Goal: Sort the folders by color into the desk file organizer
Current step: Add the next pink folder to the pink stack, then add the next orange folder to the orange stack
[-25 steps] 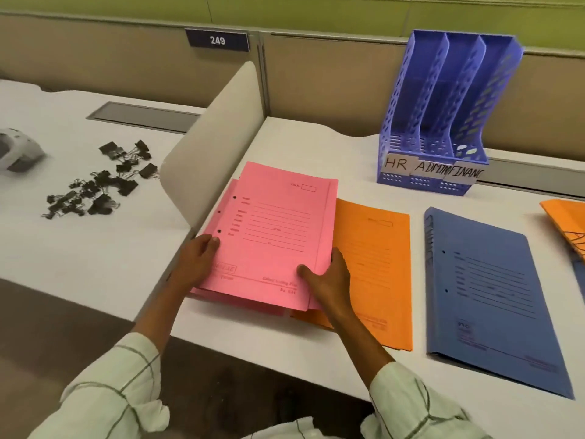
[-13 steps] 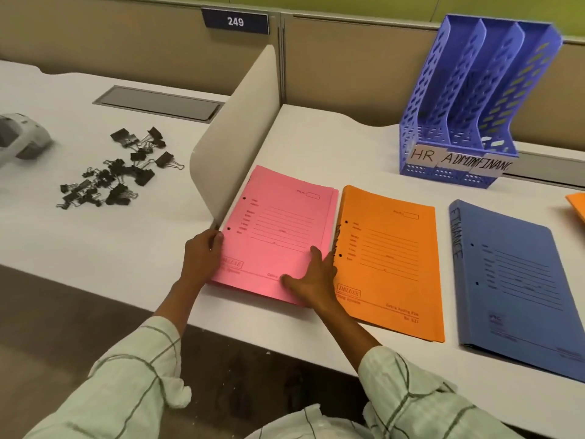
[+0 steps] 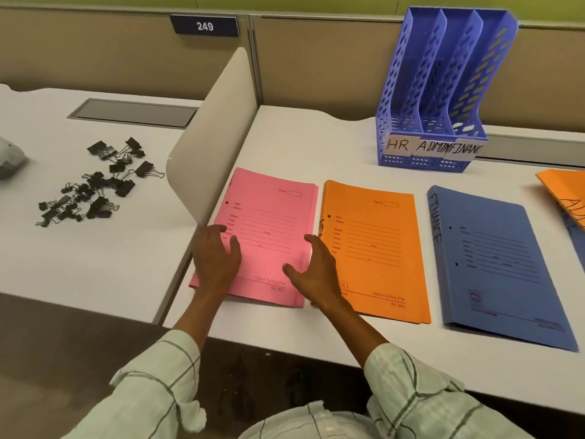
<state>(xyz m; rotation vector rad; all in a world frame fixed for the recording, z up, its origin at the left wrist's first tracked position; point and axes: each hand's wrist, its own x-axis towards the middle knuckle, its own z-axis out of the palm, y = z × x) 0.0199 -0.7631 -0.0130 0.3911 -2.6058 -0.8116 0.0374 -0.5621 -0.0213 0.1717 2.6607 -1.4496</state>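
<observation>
Both hands, left hand (image 3: 216,261) and right hand (image 3: 314,271), rest open-fingered and ungripped on the pink folders (image 3: 269,229) at the desk's near left, so next likely comes lifting them toward the far-right organizer (image 3: 437,90).

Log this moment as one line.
left hand: open on pink folders | right hand: open at their edge | organizer: empty
</observation>
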